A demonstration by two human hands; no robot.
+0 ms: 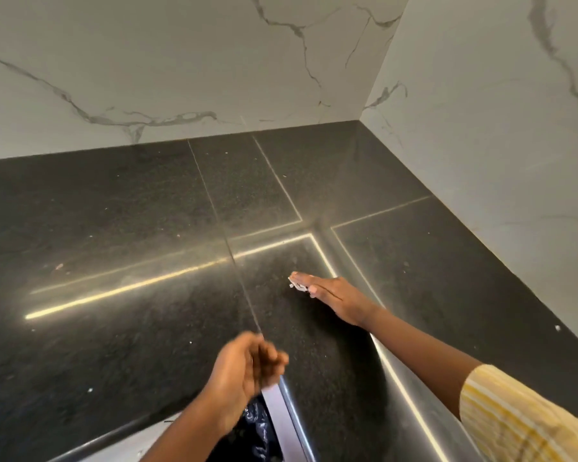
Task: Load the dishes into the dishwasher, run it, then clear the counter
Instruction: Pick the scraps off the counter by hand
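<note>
My right hand lies flat with straight fingers on the dark speckled counter, its edge against a small heap of white crumbs at the fingertips. My left hand hovers cupped and blurred at the counter's front edge, fingers loosely curled, holding nothing that I can make out. Small white specks are scattered over the counter. No dishes or dishwasher are in view.
White marble-look walls meet in a corner behind and to the right of the counter. A steel rim runs along the inner counter edge. A dark glossy bag or bin sits below the left hand.
</note>
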